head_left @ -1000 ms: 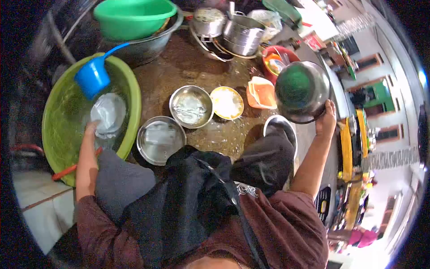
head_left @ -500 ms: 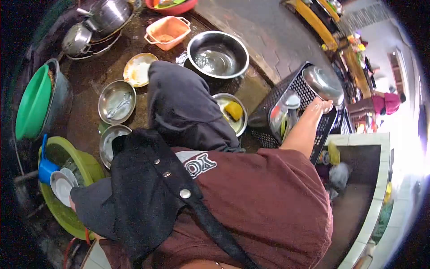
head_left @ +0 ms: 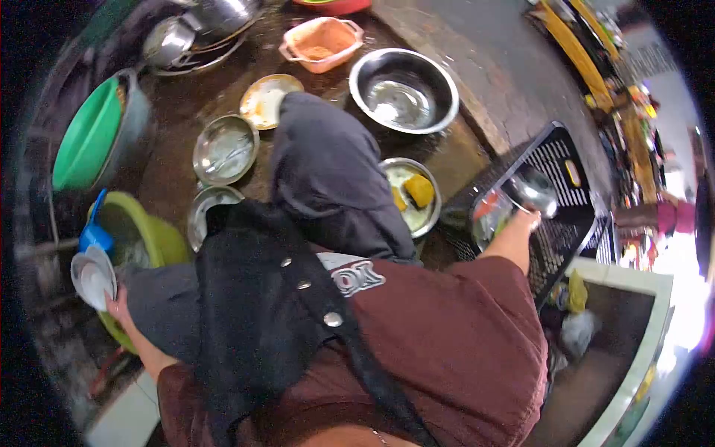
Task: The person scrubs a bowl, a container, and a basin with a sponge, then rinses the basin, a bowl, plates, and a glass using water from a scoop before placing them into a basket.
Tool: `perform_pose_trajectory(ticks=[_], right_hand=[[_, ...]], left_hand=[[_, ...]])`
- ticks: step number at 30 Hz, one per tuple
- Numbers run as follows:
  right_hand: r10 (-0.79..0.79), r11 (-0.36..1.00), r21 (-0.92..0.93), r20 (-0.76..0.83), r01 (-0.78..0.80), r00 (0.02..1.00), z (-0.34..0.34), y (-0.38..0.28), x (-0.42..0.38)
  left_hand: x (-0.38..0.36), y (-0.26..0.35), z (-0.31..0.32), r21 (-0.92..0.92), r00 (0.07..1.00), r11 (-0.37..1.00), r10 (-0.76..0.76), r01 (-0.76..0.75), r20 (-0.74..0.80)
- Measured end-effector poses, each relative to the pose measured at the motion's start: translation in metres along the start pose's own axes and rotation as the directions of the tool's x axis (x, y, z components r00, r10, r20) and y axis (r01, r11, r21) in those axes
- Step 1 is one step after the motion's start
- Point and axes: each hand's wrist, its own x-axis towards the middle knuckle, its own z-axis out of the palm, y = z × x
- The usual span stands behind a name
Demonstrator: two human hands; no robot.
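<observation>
My left hand [head_left: 119, 304] grips a few white bowls [head_left: 95, 277], nested together, over the near rim of a yellow-green tub [head_left: 170, 244]. A blue dipper [head_left: 95, 237] rests at the tub's left side, just beyond them. On the other side, my right hand [head_left: 529, 220] reaches into a black plastic crate [head_left: 572, 237] and holds a shiny metal bowl [head_left: 533, 192] by its near edge. Clear and reddish items [head_left: 489, 212] sit beside that bowl in the crate; their kind is hard to make out. Water is visible inside the tub.
Several metal dishes, one a bowl [head_left: 226, 150], lie on the wet floor. A metal dish with yellow sponges [head_left: 419, 191] sits near my knee. Farther off are a large metal basin [head_left: 404, 91], an orange tub [head_left: 322, 46] and a green basin [head_left: 86, 141]. A person stands far right.
My right hand has lowered the metal bowl from the crate's rim into the crate. My left hand has lifted the white bowls outward over the tub's rim. The view has shifted.
</observation>
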Motion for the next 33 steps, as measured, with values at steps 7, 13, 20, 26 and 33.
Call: perform_pose_trajectory(ticks=[7,13,20,26,33], right_hand=[[-0.406,0.56,-0.664,0.302,0.497,0.862,-0.027,-0.052,-0.05],[-0.285,0.91,-0.203,0.325,0.361,0.902,-0.019,-0.063,-0.145],[-0.857,0.368,0.888,0.208,0.277,0.472,-0.084,-0.471,-0.291],[-0.646,0.343,0.915,0.393,0.211,-0.655,-0.122,-0.556,-0.646],[-0.314,0.817,0.566,0.279,-0.109,-0.908,-0.025,-0.437,-0.932]], left_hand=[[-0.034,-0.001,0.017,0.143,0.917,0.906,0.387,-0.398,0.099],[-0.034,0.006,0.058,-0.749,0.992,0.657,-0.011,-0.085,-0.123],[-0.035,0.001,0.067,-0.755,0.997,0.652,0.013,-0.069,-0.08],[-0.043,0.001,0.072,-0.605,0.993,0.79,0.054,-0.104,-0.101],[-0.064,0.022,0.084,-0.327,0.986,0.932,0.136,-0.159,-0.091]])
